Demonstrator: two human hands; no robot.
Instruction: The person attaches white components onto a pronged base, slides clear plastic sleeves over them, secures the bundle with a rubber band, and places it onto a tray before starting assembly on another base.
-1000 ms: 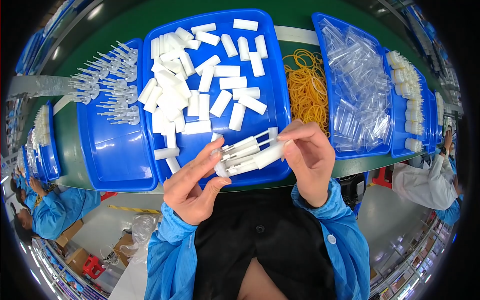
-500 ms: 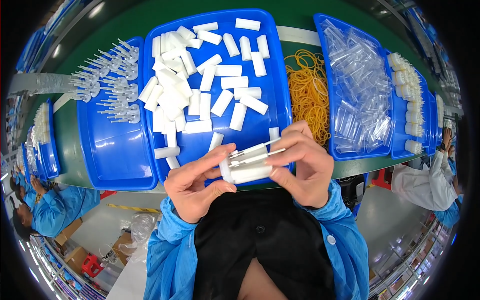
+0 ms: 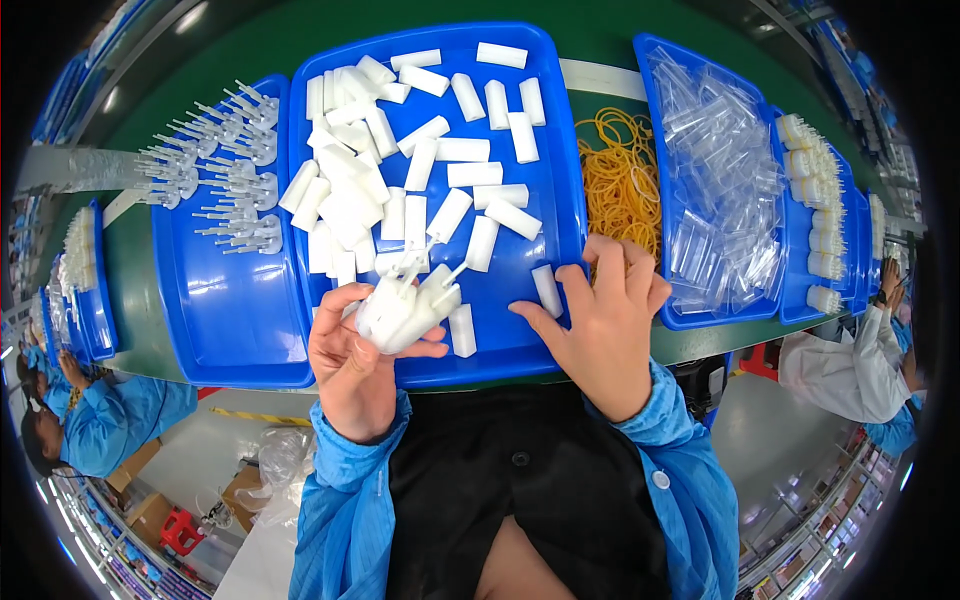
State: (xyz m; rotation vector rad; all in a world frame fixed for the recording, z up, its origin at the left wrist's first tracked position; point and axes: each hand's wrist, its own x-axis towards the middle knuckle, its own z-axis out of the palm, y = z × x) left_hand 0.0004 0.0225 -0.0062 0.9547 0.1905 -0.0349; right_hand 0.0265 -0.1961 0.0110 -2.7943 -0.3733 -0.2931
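My left hand [image 3: 350, 350] grips a bundle of white plastic nozzle parts [image 3: 405, 300], held just above the near edge of the middle blue tray [image 3: 560, 170]. That tray holds several loose white plastic pieces [image 3: 420, 160]. My right hand [image 3: 600, 315] holds nothing; its fingers are spread and rest on the tray's right rim, reaching toward the heap of yellow rubber bands [image 3: 620, 180] on the green bench. One white piece [image 3: 546, 290] lies just left of its thumb.
A blue tray on the left [image 3: 220, 300] carries white spray nozzles with thin tubes [image 3: 225, 170]. Another blue tray on the right [image 3: 665, 300] is full of clear plastic caps [image 3: 725, 180]. Further trays with white parts [image 3: 815, 180] stand right. Other workers in blue sleeves [image 3: 110, 420] sit at both sides.
Both hands held the bundle together before. Now my right hand has let go and moved right to the rubber bands, while my left hand keeps the bundle and has shifted left.
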